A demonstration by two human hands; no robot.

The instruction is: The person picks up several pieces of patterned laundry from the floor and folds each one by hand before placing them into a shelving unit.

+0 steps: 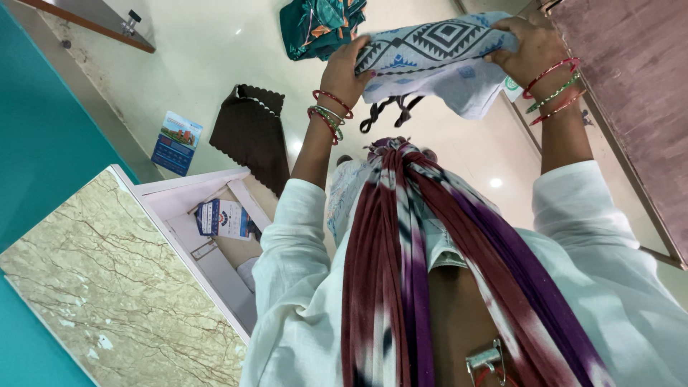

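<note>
Teal patterned cloth [320, 25] cut by top edge; booklet [177, 142] print unreadable.

The person wore a white long-sleeved top [301, 287], its cuffs ending short of the wrists. A scarf [401, 236] striped in maroon, purple and white hung down the front. Red, green and silver bangles [328, 115] ringed the left wrist; red and green bangles [553, 87] ringed the right. A small metal clip [486, 360] sat low on the scarf

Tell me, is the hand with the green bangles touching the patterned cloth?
Touching. The head view shows the right hand gripping the top edge of the pale blue patterned cloth, fingers curled over it.
</note>
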